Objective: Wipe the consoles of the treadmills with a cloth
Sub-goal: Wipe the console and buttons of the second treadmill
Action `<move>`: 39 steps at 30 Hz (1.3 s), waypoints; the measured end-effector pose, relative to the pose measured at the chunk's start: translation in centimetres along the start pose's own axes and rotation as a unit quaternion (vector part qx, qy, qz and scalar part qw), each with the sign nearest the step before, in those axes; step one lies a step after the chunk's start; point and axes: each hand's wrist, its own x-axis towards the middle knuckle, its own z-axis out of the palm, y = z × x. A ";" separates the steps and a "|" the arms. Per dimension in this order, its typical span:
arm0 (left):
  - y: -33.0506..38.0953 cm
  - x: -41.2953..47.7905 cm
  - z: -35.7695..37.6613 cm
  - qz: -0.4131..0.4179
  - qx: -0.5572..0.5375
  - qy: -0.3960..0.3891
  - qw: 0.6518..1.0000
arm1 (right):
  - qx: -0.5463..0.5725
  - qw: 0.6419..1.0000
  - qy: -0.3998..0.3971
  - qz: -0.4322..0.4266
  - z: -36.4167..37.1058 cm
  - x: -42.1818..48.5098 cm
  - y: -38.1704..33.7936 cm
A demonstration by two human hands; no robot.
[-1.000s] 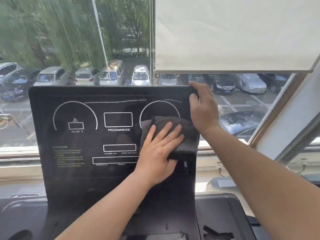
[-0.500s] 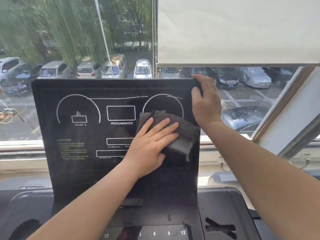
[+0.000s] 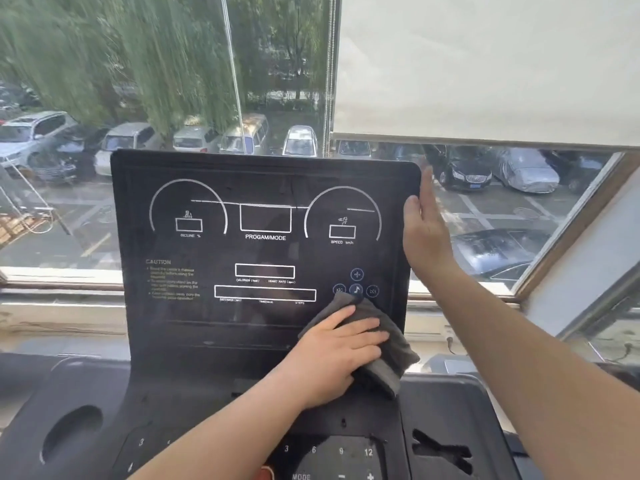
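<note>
The black treadmill console (image 3: 263, 251) stands upright in front of me, printed with white dials and boxes. My left hand (image 3: 341, 355) lies flat with straight fingers on a dark grey cloth (image 3: 388, 355), pressing it against the console's lower right corner, just under the round music buttons. The cloth hangs a little past the console's right edge. My right hand (image 3: 424, 230) holds the console's right edge near the top corner, thumb on the front face, fingers behind the panel and mostly hidden.
Below the console lies the black tray with a cup hole (image 3: 71, 433) at left, number buttons (image 3: 327, 452) in the middle and a slot (image 3: 441, 448) at right. Behind is a window with a half-lowered blind (image 3: 485, 64) and a sill.
My left hand has slid the cloth down from the right dial to the console's lower right corner, uncovering the speed dial. My right hand moved slightly down the right edge.
</note>
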 end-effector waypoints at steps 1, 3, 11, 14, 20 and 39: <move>-0.8 -0.3 -0.8 -0.008 0.011 0.014 1.000 | 0.020 0.998 0.005 0.052 0.2 -1.0 1.4; -2.2 -1.4 -2.3 -0.047 0.006 0.051 0.998 | 0.069 0.983 0.004 0.172 0.7 -3.4 4.5; -3.4 -9.4 -1.7 -0.268 -0.023 0.136 0.954 | 0.088 0.963 -0.094 0.235 1.4 -9.2 10.4; -1.9 -9.8 -0.3 -0.352 -0.038 0.140 0.925 | 0.085 0.962 -0.089 0.245 1.3 -8.9 10.7; 1.0 -6.2 0.4 -0.382 -0.088 0.130 0.911 | 0.094 0.956 -0.110 0.254 1.1 -8.8 11.8; -3.1 -13.2 -2.0 -0.475 -0.093 0.167 0.859 | 0.102 0.950 -0.115 0.272 1.5 -9.5 12.0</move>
